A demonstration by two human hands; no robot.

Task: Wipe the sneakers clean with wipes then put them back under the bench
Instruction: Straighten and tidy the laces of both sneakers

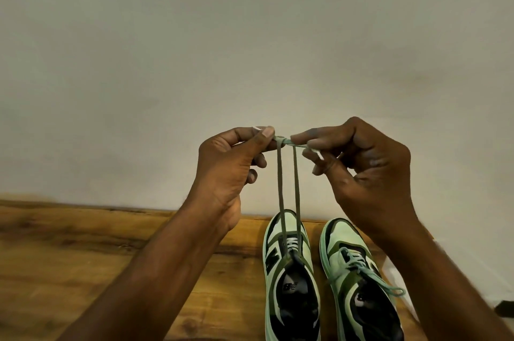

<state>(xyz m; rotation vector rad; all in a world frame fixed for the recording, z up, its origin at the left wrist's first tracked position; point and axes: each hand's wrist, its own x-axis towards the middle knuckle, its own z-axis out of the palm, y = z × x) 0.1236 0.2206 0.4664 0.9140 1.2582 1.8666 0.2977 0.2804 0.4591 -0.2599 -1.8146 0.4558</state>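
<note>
Two light green and black sneakers stand side by side on a wooden bench top (pixel 83 251), toes toward the wall. The left sneaker (pixel 289 279) has its green laces (pixel 288 187) pulled straight up, crossed in a small knot at the top. My left hand (pixel 233 171) pinches one lace end between thumb and forefinger. My right hand (pixel 358 171) pinches the other end, its white tip sticking out between the fingers. The right sneaker (pixel 358 285) has its laces tied in a bow. No wipes are in view.
A plain pale wall (pixel 250 48) rises directly behind the bench. The wooden surface stretches to the left of the sneakers. A dark object (pixel 504 308) shows at the right edge, low down.
</note>
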